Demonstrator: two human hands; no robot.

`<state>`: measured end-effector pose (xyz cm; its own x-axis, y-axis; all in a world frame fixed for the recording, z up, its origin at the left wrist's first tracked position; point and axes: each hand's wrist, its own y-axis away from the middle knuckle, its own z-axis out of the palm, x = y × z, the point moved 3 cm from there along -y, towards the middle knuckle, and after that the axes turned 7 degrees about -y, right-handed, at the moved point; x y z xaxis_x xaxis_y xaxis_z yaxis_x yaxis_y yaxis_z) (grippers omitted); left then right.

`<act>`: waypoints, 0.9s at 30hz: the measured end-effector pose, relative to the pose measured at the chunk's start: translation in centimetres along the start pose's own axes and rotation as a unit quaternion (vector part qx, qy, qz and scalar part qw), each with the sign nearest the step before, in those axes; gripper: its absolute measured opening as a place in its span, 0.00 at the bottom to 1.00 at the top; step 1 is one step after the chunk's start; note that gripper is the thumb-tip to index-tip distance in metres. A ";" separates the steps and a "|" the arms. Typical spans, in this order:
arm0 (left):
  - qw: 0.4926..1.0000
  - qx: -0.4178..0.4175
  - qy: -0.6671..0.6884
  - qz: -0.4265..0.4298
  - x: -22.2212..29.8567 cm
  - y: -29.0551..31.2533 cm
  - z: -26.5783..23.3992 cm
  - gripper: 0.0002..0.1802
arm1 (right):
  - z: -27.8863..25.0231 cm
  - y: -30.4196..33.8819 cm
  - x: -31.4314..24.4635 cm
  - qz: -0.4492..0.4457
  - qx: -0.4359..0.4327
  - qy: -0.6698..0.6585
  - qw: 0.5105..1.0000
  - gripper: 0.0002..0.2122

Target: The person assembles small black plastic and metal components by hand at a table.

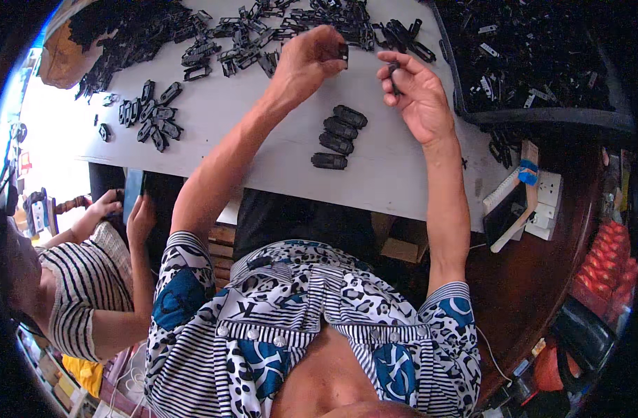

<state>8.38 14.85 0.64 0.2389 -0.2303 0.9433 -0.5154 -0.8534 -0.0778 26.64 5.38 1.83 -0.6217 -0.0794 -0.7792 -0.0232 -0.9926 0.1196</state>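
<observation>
Over the far middle of the white table (263,153), my left hand (306,61) pinches a small black plastic part (344,54) between thumb and fingers. My fingers cover most of it. To its right, my right hand (425,101) is turned palm up, with a small dark piece (394,78) held between its thumb and fingers. The two hands are apart. Below them, several oblong black plastic pieces (336,143) lie in a slanting row on the table.
Heaps of black plastic frames (228,42) cover the far side. A smaller cluster (155,118) lies left. At far right stands a black tray (542,115) of small parts. A power strip (544,209) is right of the table. On the left, another person (89,279) holds a phone.
</observation>
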 end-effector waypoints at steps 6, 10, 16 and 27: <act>0.998 -0.037 -0.047 0.023 0.1 1.0 0.2 0.18 | 0.8 0.7 0.5 -0.079 0.051 0.259 0.961 0.13; 0.962 0.004 -0.241 0.130 0.7 1.9 0.1 0.18 | 0.2 0.6 0.6 -0.124 0.053 0.345 0.929 0.10; 0.929 0.016 -0.329 0.171 0.5 3.0 0.2 0.25 | 2.1 0.7 0.3 -0.210 0.067 0.612 0.760 0.12; 0.949 0.036 -0.259 0.176 -0.3 2.7 0.0 0.20 | 3.1 0.0 1.9 -0.208 0.012 0.573 0.792 0.14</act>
<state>6.93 12.59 0.09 0.4435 -0.6904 0.5716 -0.5855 -0.7060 -0.3985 23.04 5.54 2.30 0.5633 0.2096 -0.7992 -0.0624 -0.9537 -0.2941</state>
